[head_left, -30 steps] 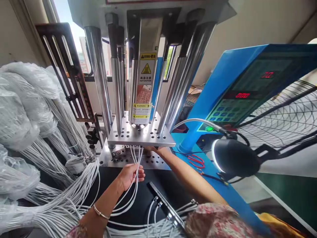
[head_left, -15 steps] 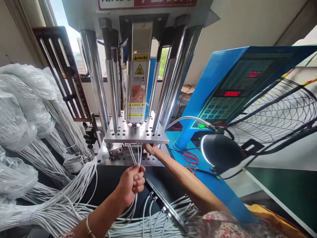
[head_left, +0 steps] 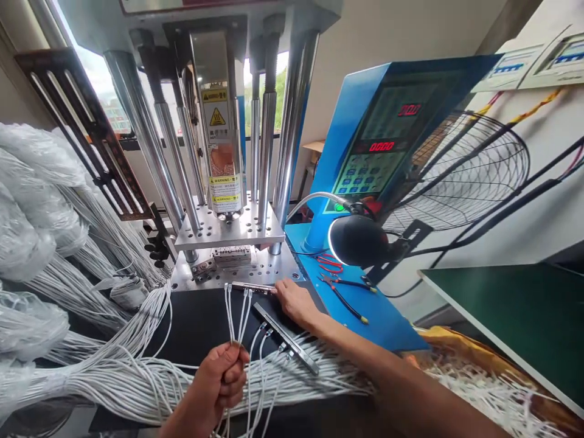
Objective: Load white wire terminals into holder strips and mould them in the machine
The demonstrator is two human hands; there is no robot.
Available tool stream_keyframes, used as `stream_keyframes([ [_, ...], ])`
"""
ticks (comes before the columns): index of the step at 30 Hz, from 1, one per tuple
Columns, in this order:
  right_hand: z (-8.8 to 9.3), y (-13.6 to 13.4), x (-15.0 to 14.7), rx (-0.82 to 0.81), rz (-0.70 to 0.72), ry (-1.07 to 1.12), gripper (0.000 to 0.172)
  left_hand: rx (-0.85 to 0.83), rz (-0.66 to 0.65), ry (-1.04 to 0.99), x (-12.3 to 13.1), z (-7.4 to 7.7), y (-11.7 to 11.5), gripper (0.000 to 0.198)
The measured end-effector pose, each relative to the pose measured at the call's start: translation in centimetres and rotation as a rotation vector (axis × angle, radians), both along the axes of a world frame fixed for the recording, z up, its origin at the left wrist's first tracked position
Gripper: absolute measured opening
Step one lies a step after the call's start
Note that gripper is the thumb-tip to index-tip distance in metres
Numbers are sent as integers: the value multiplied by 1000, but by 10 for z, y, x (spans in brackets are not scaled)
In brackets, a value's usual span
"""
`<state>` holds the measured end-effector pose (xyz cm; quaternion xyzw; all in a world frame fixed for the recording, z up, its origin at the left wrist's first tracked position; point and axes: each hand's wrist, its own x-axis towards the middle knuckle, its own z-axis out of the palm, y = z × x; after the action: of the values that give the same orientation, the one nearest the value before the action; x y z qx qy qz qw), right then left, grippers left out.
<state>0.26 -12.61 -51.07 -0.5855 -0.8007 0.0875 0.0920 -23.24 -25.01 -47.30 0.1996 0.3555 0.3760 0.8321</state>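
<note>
Far left: plastic-wrapped cable bundles (head_left: 36,207) piled up, their pale strands running down toward the black surface (head_left: 196,319). Dark slotted panel (head_left: 86,134) just right of them, tilted. Loose white cables (head_left: 118,383) spread along the surface's near edge, left corner to right.

Left hand (head_left: 223,377) over the middle of the surface, fingers curled into a fist, pinching several thin cables (head_left: 239,319) between thumb and forefinger. Their pale connector ends point up toward the far edge, in two small groups. Behind that edge, the press base plate (head_left: 280,267) with a metal block (head_left: 232,255) on it; upper press plate (head_left: 230,236) raised above.

Slim metal bar (head_left: 250,287) at the surface's far edge, close by the connector ends; whether they touch, cannot tell. Right hand (head_left: 295,302) at the bar's right end, thumb and fingers pinching it.

Second metal bar (head_left: 286,338) lies aslant nearer the right side, cables at its lower flank. Beyond the surface's right edge: blue base (head_left: 387,328) with red-handled tool (head_left: 329,263) toward its far edge and open pliers (head_left: 344,299) nearer. Lamp (head_left: 360,240) above them. Far right, green board (head_left: 506,322).
</note>
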Motion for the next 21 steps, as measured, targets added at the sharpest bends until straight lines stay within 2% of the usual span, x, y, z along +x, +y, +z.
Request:
stream_keyframes([
  [3,11,-11,-2,85,53,33,28,28,-18,24,2,-4,-3,35],
  [5,22,-21,-7,55,60,259,29,46,-36,55,2,-9,-5,36],
  [6,27,-27,-11,-50,62,438,31,52,-51,70,3,-13,-5,37],
  [9,37,-43,-27,-562,84,1030,42,68,-108,107,4,-22,-5,41],
  [10,38,-46,-33,-691,75,1185,43,69,-124,119,5,-24,-5,42],
  [11,39,-49,-37,-754,50,1310,42,65,-138,130,6,-25,-5,43],
  [14,39,-51,-47,-711,-13,1477,38,53,-136,149,7,-27,-6,45],
  [21,38,-48,-52,-564,-77,1435,41,32,-89,156,8,-27,-5,43],
])
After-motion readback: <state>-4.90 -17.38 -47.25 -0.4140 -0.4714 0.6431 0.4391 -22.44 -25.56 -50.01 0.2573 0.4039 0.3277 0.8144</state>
